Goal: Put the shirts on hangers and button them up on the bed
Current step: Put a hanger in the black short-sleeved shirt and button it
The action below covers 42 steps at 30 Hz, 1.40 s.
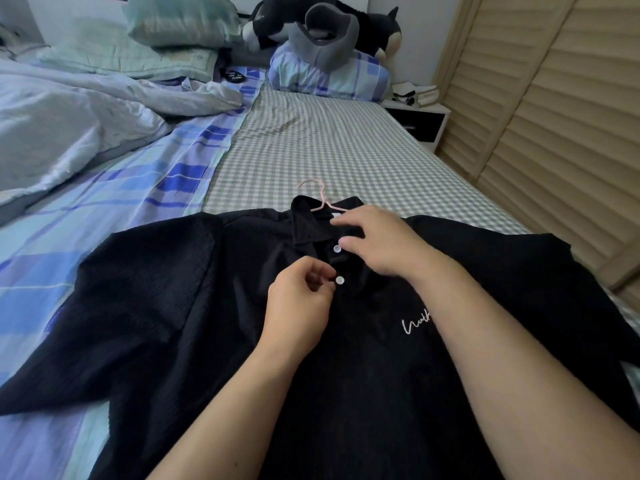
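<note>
A black shirt (214, 306) with white script on the chest lies spread face up across the near end of the bed (311, 150). The left hand (299, 299) pinches the placket beside the lower white button (340, 280), fingers curled on the fabric. The right hand (377, 242) rests at the collar by the upper button (337, 249), thumb and forefinger closing on the cloth. A pink hanger (320, 194) hook protrudes from the collar. Beyond lie a rumpled quilt (69, 116), pillows (325, 74) and a plush toy (346, 26).
</note>
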Available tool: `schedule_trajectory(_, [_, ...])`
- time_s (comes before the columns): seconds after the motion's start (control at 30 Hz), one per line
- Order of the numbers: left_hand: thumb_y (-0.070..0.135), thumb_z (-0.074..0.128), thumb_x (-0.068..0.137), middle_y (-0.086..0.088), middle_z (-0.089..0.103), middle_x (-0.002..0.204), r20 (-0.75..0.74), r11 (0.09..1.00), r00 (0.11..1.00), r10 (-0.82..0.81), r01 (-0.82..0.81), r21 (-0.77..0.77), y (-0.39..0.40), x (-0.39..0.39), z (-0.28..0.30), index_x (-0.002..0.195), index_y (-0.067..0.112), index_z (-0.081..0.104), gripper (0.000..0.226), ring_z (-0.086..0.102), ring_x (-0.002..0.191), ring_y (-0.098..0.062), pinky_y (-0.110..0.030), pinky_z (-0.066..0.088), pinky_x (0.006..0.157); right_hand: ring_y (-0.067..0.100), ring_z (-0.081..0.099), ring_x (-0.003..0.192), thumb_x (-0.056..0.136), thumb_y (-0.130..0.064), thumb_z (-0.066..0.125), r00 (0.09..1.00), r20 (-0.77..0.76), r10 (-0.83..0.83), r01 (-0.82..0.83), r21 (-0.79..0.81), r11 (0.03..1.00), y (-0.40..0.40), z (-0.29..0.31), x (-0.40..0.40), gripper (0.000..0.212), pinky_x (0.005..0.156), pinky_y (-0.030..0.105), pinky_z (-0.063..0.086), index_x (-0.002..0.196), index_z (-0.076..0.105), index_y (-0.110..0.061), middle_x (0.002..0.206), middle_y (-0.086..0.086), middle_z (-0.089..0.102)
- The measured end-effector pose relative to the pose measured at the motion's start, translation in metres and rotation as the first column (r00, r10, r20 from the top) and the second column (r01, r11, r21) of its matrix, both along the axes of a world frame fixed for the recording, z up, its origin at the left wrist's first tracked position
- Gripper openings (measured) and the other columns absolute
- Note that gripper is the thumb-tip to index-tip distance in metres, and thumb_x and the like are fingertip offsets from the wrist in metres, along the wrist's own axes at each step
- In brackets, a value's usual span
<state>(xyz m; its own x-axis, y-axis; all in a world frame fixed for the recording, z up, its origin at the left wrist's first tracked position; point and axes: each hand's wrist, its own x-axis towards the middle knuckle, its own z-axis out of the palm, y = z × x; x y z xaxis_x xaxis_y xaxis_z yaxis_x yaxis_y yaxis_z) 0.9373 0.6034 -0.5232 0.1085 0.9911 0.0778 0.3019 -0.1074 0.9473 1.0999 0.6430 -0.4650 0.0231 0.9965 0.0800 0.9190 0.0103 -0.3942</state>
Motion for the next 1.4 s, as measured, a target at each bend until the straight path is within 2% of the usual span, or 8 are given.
schedule_trajectory(0.07, [0.012,0.066,0.091,0.009,0.07,0.087,0.045,0.999,0.999,-0.002,0.003,-0.033,-0.001,-0.002,0.005,0.091,0.031,0.07,0.02,0.062,0.072,0.0,-0.008,0.042,0.06,0.021,0.058,0.12,0.096,-0.031,0.067,0.979,0.195,0.066,-0.037,-0.149,0.988,0.025,-0.002,0.007,0.027,0.101,0.036,0.047,0.123,0.07,-0.027,0.128,-0.001,0.064])
schedule_trajectory(0.2, [0.026,0.063,0.096,0.014,0.067,0.11,-0.058,0.987,0.986,-0.156,0.153,-0.054,-0.002,-0.009,0.026,0.114,0.037,0.065,0.021,0.063,0.095,0.001,-0.016,0.049,0.083,0.022,0.062,0.101,0.1,-0.021,0.061,0.952,0.27,-0.146,0.122,0.103,0.987,0.068,0.0,0.031,0.014,0.079,0.031,0.046,0.104,0.074,-0.021,0.104,-0.001,0.065])
schedule_trajectory(0.37, [0.061,0.054,0.095,0.003,0.019,0.164,-0.607,0.896,0.674,-0.421,0.412,-0.163,-0.011,-0.013,0.026,0.158,0.041,0.026,0.072,0.01,0.151,-0.021,-0.037,0.017,0.123,0.026,0.055,0.118,0.099,-0.025,0.061,0.944,0.33,-0.026,0.089,-0.177,0.98,0.089,-0.016,0.022,0.038,0.095,0.038,0.05,0.137,0.059,-0.022,0.143,0.006,0.046])
schedule_trajectory(0.5, [0.075,0.048,0.088,-0.003,-0.005,0.169,-0.69,0.857,0.544,-0.477,0.46,-0.23,-0.021,-0.008,0.024,0.158,0.048,0.008,0.085,-0.01,0.154,-0.029,-0.05,0.009,0.124,0.014,0.054,0.098,0.096,-0.023,0.062,0.982,0.104,-0.158,0.145,0.123,0.982,0.034,-0.013,0.004,0.033,0.078,0.029,0.045,0.129,0.055,-0.025,0.137,-0.004,0.043])
schedule_trajectory(0.67, [0.061,0.053,0.095,-0.003,0.013,0.167,-0.664,0.878,0.608,-0.436,0.448,-0.166,-0.02,-0.007,0.027,0.15,0.05,0.037,0.059,0.003,0.153,-0.029,-0.048,0.015,0.123,0.013,0.062,0.085,0.084,-0.051,0.071,0.945,-0.061,-0.321,0.307,-0.168,0.937,-0.058,-0.021,-0.011,0.028,0.066,0.031,0.045,0.09,0.06,-0.027,0.089,-0.009,0.065])
schedule_trajectory(0.93, [0.041,0.052,0.1,-0.002,0.048,0.141,-0.68,0.916,0.629,-0.378,0.362,-0.174,-0.001,0.006,0.021,0.124,0.036,0.063,0.027,0.034,0.14,-0.027,-0.042,0.027,0.116,0.022,0.059,0.069,0.085,-0.021,0.075,0.856,-0.204,-0.474,0.398,-0.324,0.858,-0.061,-0.023,-0.004,0.024,0.055,0.025,0.042,0.067,0.06,-0.015,0.073,0.004,0.061])
schedule_trajectory(1.1, [0.03,0.057,0.101,0.003,0.052,0.117,-0.696,0.922,0.613,-0.374,0.326,-0.208,0.006,0.032,0.055,0.119,0.028,0.067,0.021,0.04,0.124,-0.018,-0.047,0.031,0.115,0.009,0.046,0.042,0.09,-0.011,0.075,0.583,-0.605,-0.543,0.236,-0.513,0.825,-0.072,-0.011,0.006,0.024,0.041,0.021,0.044,0.071,0.061,-0.008,0.049,0.0,0.05])
schedule_trajectory(1.4, [0.026,0.052,0.104,-0.006,0.04,0.135,-0.774,0.983,0.61,-0.17,0.159,-0.091,-0.009,0.046,0.03,0.128,0.017,0.058,0.027,0.037,0.128,-0.036,-0.057,0.04,0.104,0.014,0.058,0.062,0.093,-0.001,0.068,0.516,-0.68,-0.522,0.149,-0.529,0.836,-0.075,-0.021,0.011,0.022,0.054,0.024,0.06,0.073,0.061,-0.006,0.069,0.007,0.058])
